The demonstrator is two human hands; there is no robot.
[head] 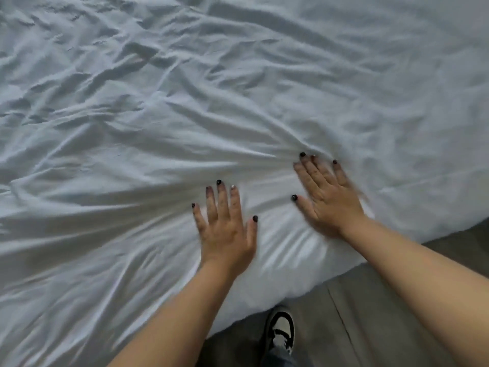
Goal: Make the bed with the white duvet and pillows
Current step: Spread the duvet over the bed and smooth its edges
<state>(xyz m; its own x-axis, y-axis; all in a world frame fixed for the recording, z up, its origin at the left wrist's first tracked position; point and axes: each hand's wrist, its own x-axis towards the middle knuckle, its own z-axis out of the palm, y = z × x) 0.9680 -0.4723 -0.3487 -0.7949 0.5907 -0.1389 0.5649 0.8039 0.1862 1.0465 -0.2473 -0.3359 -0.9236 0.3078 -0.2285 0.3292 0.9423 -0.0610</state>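
Grey floor (383, 313) borders the bed, where the white duvet (158, 128) lies spread but creased. Left hand (225, 229) and right hand (328, 202) press flat on it, fingers straight, grasping nothing. Sweeping outward with firm palms should smooth the wrinkles best.

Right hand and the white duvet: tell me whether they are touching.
Touching. The head view shows the right hand lying flat, fingers straight, on the white duvet, with creases fanning out from its fingertips.
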